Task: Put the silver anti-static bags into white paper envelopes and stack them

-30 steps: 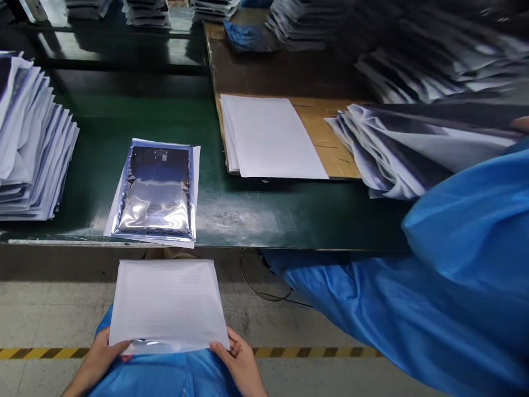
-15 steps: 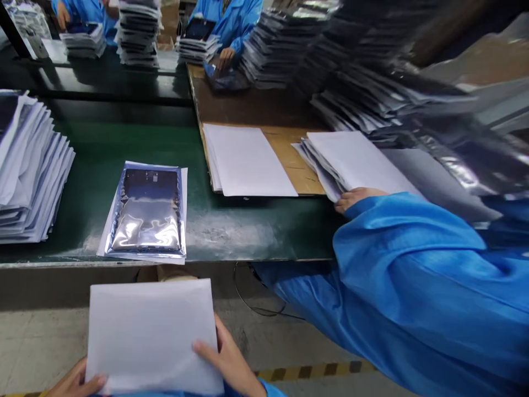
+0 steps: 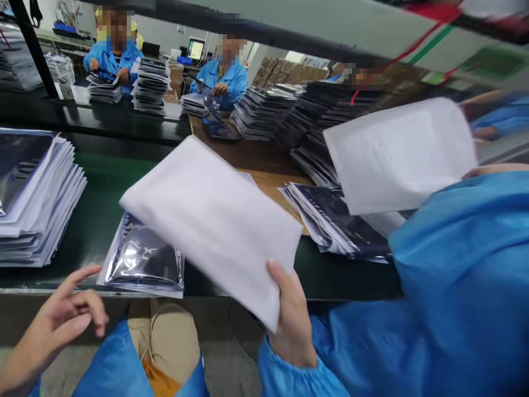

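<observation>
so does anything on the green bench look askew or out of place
Mostly tidy. The shiny silver antistatic bag on its white sheet lies at the front edge of the green bench, a corner slightly overhanging. The fanned stack of bagged items leans unevenly.

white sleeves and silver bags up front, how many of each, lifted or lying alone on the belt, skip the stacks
White sleeves held up: 2 — one in the right hand, white sleeve; one lifted by the co-worker, second white sleeve.
Silver bags lying singly on the green belt: 1 — silver bag, near the open left hand.
Total: 3

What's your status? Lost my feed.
Right hand grips white pouch above silver bag. Left hand empty, open. Co-worker's sleeve close on right.
</observation>
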Motion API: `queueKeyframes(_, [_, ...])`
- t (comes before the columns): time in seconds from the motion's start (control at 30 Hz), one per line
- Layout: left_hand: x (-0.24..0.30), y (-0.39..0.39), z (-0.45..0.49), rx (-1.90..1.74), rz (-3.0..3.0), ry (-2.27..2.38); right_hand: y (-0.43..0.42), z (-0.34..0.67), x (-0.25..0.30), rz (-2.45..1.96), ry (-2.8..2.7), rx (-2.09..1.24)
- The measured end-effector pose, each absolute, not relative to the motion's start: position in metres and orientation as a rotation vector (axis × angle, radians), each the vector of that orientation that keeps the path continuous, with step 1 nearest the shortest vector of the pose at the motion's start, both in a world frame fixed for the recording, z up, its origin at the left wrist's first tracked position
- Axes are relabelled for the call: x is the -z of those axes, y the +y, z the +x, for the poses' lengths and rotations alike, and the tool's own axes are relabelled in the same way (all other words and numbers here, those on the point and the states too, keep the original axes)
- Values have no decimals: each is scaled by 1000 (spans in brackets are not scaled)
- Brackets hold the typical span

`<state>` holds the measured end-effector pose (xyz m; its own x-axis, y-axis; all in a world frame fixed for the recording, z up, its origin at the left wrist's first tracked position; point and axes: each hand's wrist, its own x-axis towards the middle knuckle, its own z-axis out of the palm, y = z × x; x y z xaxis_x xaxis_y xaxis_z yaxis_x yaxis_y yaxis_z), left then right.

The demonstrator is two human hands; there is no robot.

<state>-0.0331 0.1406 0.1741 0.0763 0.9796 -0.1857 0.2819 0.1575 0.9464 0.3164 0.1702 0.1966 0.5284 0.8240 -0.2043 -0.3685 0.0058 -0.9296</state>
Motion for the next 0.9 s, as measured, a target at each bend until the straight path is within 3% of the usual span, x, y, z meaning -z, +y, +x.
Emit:
queueKeyframes(0.1, [-185, 174, 0, -848, 1339, 1311, 234, 323, -191, -1055, -460, -796])
queueKeyframes(0.3, [-161, 184, 7, -772, 1449, 1627, 298, 335, -152, -1032, -394, -845])
queueKeyframes(0.53, [-139, 204, -7, -875, 1818, 1892, 246, 335, -145, -1053, -363, -920])
queueKeyframes(0.63, [-141, 215, -8, -751, 1981, 1926, 211, 305, -134, -1126, -427, -988])
queueKeyframes(0.77, [-149, 224, -3, -562, 2159, 1931, 196, 264, -119, -1190, -783, -1403])
queueKeyframes(0.9, [-152, 228, 5, -370, 2295, 2031, 206, 256, -118, -1203, -812, -1450])
